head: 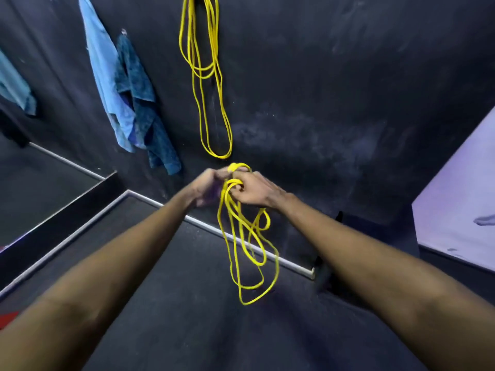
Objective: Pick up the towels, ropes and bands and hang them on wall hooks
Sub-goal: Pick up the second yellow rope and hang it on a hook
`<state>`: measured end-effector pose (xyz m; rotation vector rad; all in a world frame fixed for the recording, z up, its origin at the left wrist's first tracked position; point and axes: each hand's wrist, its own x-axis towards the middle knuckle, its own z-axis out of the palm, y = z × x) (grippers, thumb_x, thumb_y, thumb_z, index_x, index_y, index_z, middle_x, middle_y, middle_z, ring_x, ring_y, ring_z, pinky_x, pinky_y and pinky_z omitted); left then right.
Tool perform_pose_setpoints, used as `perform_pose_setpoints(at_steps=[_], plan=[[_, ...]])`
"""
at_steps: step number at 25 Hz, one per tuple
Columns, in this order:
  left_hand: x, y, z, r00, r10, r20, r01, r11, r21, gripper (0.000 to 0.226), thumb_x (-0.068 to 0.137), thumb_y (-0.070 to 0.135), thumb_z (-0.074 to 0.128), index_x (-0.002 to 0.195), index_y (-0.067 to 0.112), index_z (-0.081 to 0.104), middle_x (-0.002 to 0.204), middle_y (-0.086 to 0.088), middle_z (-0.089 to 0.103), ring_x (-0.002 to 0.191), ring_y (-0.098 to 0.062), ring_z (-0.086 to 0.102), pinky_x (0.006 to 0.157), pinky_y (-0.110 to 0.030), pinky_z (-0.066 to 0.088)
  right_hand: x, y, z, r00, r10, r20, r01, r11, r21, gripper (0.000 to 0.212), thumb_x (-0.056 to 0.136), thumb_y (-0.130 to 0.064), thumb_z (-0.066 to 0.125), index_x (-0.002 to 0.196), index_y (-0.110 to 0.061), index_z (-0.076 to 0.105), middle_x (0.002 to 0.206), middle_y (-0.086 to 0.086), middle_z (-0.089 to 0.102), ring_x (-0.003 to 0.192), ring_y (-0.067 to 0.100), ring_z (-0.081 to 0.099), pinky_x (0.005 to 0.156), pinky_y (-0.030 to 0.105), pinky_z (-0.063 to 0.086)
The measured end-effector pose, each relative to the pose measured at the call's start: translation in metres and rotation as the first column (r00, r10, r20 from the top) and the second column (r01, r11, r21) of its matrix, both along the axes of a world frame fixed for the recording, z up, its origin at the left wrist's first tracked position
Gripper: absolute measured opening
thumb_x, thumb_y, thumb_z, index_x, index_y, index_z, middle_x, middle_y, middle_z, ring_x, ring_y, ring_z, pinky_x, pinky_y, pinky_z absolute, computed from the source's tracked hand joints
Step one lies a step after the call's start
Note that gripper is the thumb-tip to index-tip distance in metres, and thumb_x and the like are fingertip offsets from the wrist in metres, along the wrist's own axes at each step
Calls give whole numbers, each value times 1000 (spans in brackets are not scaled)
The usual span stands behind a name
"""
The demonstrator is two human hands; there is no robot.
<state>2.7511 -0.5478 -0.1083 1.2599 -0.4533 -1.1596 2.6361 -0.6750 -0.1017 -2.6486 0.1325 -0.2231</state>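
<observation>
A yellow rope (247, 250) hangs in several loose loops from both of my hands, held out in front of the dark wall. My left hand (206, 187) and my right hand (255, 190) are closed together on its bunched top end. Another yellow rope (211, 89) hangs on the wall directly above my hands, its lowest loop ending just over them. Left of it, a light blue towel (103, 70) and a dark blue patterned towel (139, 103) hang side by side on the wall. The hooks themselves are hidden.
A teal towel (14, 84) hangs at the far left edge. A metal strip (201, 223) runs along the foot of the dark wall. A pale lilac panel (460, 199) stands at the right. Dark matting (187, 303) covers the floor below my arms.
</observation>
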Motion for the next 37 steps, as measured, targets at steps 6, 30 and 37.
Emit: perform_pose_setpoints(at_steps=[6, 30, 37], plan=[[23, -21, 40, 977, -22, 214, 18, 1000, 19, 30, 88, 47, 62, 79, 18, 59, 51, 2, 48, 30, -6, 28, 36, -16, 23, 72, -46, 43, 960, -167, 224, 90, 944, 318, 42, 68, -17, 63, 107, -12, 47, 106, 6, 47, 75, 9, 47, 66, 18, 39], [281, -29, 280, 623, 379, 685, -140, 915, -379, 20, 83, 1, 71, 103, -3, 68, 66, 0, 69, 53, -7, 63, 54, -19, 54, 234, -95, 274, 936, -224, 272, 20, 804, 594, 10, 98, -20, 60, 94, -15, 66, 71, -1, 50, 48, 5, 38, 42, 17, 35], [288, -127, 360, 523, 604, 601, -158, 762, -628, 14, 81, -2, 74, 84, 8, 64, 67, -10, 64, 46, -10, 58, 48, -24, 51, 245, -163, 358, 617, -311, 722, 257, 948, 189, 21, 88, -31, 68, 99, -16, 58, 75, -4, 72, 48, 11, 62, 52, 26, 51]])
